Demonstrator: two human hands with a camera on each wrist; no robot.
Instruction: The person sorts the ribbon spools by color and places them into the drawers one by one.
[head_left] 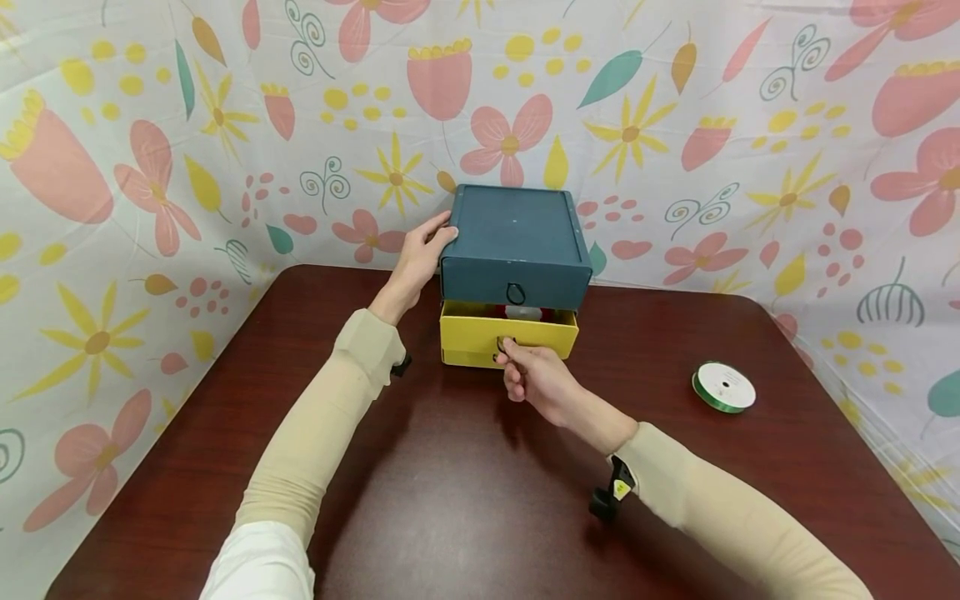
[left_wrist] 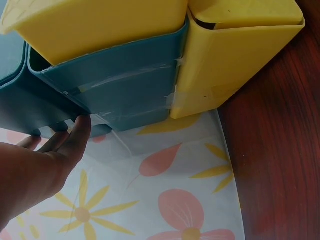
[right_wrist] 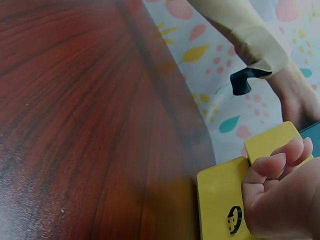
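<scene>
A stacked drawer box stands at the back of the table, with a dark teal top unit [head_left: 517, 221] and yellow below. My left hand [head_left: 420, 258] steadies the teal unit's left side, its fingers [left_wrist: 77, 140] fairly straight against the wall. At the front, my right hand [head_left: 543, 383] pinches the pull of a yellow drawer [head_left: 468, 333], which juts out beneath the teal unit. Through its open top shows something whitish [head_left: 522, 312] and red. Lower down, another yellow drawer front [right_wrist: 215, 200] carries a black ring pull [right_wrist: 235, 220]. My fingers mostly hide the gripped pull.
To the right on the dark wood table [head_left: 450, 500] lies a white-faced spool [head_left: 726, 387] of green ribbon. A floral curtain [head_left: 300, 167] hangs close behind the box and along both sides. Clear tape [left_wrist: 125, 80] runs over the box's side.
</scene>
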